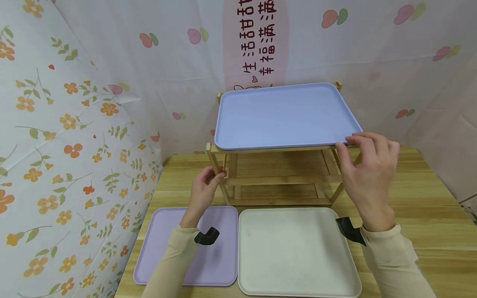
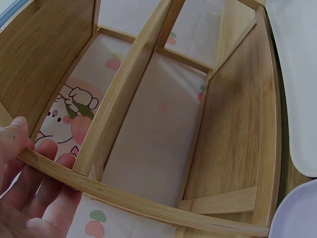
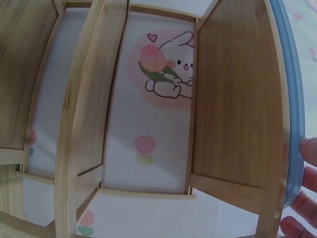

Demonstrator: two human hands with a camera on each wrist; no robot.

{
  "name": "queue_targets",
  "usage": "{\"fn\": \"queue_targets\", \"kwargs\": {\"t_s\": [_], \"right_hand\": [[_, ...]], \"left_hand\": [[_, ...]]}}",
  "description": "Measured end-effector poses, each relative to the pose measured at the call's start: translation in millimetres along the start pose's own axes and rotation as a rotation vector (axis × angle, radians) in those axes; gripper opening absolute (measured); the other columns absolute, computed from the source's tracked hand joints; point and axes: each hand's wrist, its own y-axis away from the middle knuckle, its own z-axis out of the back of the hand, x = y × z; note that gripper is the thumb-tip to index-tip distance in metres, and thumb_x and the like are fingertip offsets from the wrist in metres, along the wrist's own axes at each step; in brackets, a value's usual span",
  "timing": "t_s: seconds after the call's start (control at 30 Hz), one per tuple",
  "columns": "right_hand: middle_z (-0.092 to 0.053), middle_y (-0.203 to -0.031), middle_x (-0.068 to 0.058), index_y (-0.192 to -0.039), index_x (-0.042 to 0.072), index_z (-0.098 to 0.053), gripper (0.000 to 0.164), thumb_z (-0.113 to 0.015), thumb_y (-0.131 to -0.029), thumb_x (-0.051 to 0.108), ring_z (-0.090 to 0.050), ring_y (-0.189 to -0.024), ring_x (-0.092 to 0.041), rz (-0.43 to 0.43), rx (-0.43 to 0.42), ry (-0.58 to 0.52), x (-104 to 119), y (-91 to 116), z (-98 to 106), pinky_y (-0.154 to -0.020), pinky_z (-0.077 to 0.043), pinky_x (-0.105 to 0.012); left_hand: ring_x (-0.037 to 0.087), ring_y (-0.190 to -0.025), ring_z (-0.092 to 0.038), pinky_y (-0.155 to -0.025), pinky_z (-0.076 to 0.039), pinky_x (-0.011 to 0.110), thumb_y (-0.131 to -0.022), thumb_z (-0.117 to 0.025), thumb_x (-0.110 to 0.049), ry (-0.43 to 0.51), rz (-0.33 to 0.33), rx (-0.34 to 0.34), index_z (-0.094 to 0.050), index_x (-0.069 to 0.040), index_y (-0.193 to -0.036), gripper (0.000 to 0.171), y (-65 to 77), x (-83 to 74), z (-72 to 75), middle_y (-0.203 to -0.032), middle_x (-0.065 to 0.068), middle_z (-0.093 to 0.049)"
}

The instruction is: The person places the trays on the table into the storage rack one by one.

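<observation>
A light-blue rectangular tray [image 1: 287,116] lies on the top level of a tiered wooden rack [image 1: 283,180]. My right hand [image 1: 374,176] holds the tray's front right corner, thumb at the front edge and fingertips over the rim. In the right wrist view, the fingers [image 3: 309,181] touch the blue tray edge [image 3: 295,99]. My left hand [image 1: 205,186] grips the rack's left front post [image 1: 213,161] below the top level. Seen from the left wrist, the thumb [image 2: 15,136] is on one side of that post and the fingers curl behind it.
On the wooden table [image 1: 421,203], a lilac tray [image 1: 156,248] and an off-white tray [image 1: 294,248] lie side by side in front of the rack. A patterned cloth [image 1: 179,74] hangs close behind the rack, and a flowered cloth [image 1: 71,165] hangs at the left.
</observation>
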Motion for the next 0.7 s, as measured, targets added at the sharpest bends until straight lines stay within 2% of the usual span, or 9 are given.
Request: {"fn": "queue_targets", "kwargs": {"t_s": [0.33, 0.7], "right_hand": [[-0.061, -0.107, -0.028, -0.099, -0.009, -0.065, 0.032, -0.068, -0.091, 0.022, -0.043, -0.099, -0.047, -0.022, 0.001, 0.018, 0.1, -2.6, -3.2, -0.081, -0.026, -0.047], [-0.062, -0.108, -0.027, -0.099, -0.008, -0.065, 0.033, -0.067, -0.091, 0.024, -0.042, -0.097, -0.047, -0.023, -0.01, 0.03, 0.4, -3.4, -5.9, -0.08, -0.026, -0.048]], "left_hand": [[0.006, -0.097, -0.064, -0.086, -0.052, 0.019, -0.093, -0.063, -0.01, 0.005, -0.042, -0.009, -0.06, 0.006, -0.113, 0.026, 1.3, 3.1, -0.4, -0.109, 0.024, -0.067], [0.01, -0.1, -0.064, -0.087, -0.051, 0.019, -0.093, -0.063, -0.009, 0.007, -0.028, -0.01, -0.06, 0.006, -0.114, 0.026, 1.0, 3.2, -0.6, -0.111, 0.024, -0.066]]}}
